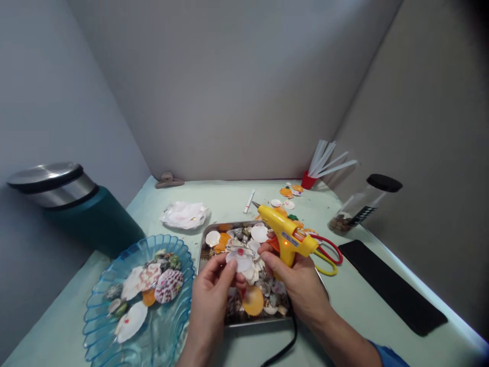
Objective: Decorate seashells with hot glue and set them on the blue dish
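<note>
Grip: left hand (213, 283) pinches white shell (244, 263) | right hand (301, 285) grasps yellow glue gun (280, 225)

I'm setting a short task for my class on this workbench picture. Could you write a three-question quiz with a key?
1. Which hand holds the yellow glue gun?

2. True or false: the blue dish sits to the left of the metal tray, and both have shells in them.

3. What stands in the red cup?
A. Spoons
B. White sticks
C. Paintbrushes

Key:
1. The right hand.
2. True.
3. B.
</note>
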`<state>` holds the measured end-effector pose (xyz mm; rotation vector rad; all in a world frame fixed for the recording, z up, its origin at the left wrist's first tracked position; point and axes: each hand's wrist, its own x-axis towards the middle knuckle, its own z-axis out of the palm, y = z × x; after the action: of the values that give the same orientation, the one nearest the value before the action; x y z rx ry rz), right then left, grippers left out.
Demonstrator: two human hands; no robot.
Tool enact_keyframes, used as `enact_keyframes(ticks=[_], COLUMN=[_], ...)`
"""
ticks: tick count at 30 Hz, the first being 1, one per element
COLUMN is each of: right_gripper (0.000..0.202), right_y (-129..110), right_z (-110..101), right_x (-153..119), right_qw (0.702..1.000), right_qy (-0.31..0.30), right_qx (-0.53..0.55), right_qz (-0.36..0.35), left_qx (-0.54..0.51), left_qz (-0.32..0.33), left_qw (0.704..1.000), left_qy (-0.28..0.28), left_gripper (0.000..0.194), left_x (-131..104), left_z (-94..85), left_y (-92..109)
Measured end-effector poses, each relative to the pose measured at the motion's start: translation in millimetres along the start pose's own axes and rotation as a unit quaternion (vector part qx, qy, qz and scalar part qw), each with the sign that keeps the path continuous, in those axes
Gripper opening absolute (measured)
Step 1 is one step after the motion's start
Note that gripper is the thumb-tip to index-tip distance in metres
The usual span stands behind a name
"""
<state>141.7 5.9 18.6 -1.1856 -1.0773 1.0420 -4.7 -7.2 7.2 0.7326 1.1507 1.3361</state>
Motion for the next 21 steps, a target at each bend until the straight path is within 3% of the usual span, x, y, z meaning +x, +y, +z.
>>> enact_keyframes(ticks=[5, 11, 21], right_gripper=[0.029, 0.023, 0.012], right_y=[1.0, 0.0, 1.7], right_z=[0.6, 2.4, 4.0], right_x=[-1.2, -2.2, -4.0], right_qw=[1.000, 1.000, 0.999], right_qy=[-0.001, 0.002, 0.002], right_qx=[0.019, -0.002, -0.044], right_qz=[0.024, 0.000, -0.025], left_qx=[0.028, 0.052, 0.076], left_qz=[0.001, -0.012, -0.001], left_qw=[1.000, 0.998, 0.997], left_qy=[-0.001, -0.023, 0.000], left_gripper=[0.035, 0.037, 0.038], left_x=[-0.2, 0.3, -1.9], left_z=[1.9, -0.2, 1.6], left_y=[0.2, -2.4, 0.4])
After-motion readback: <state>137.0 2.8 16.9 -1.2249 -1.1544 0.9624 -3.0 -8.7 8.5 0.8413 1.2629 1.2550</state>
